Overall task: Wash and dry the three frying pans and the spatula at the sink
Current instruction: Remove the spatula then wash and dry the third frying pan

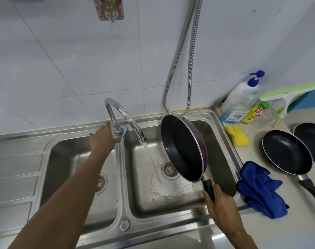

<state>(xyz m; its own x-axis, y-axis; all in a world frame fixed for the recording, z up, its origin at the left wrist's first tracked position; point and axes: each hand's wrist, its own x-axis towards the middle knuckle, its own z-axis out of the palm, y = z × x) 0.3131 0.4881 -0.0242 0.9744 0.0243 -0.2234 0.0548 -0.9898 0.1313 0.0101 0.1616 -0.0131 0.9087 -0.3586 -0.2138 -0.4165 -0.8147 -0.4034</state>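
My right hand grips the black handle of a purple-sided frying pan, held tilted on edge over the right basin of the steel sink. My left hand is on the lever at the base of the chrome tap; how its fingers lie on the lever is hidden. Water streams from the spout into the right basin, just left of the pan. Two more black frying pans lie on the counter at the right. No spatula is in view.
A blue cloth hangs over the sink's right rim. A yellow sponge, soap bottles and a green-and-white squeegee stand at the back right. A metal hose hangs on the tiled wall. The left basin and draining board lie left.
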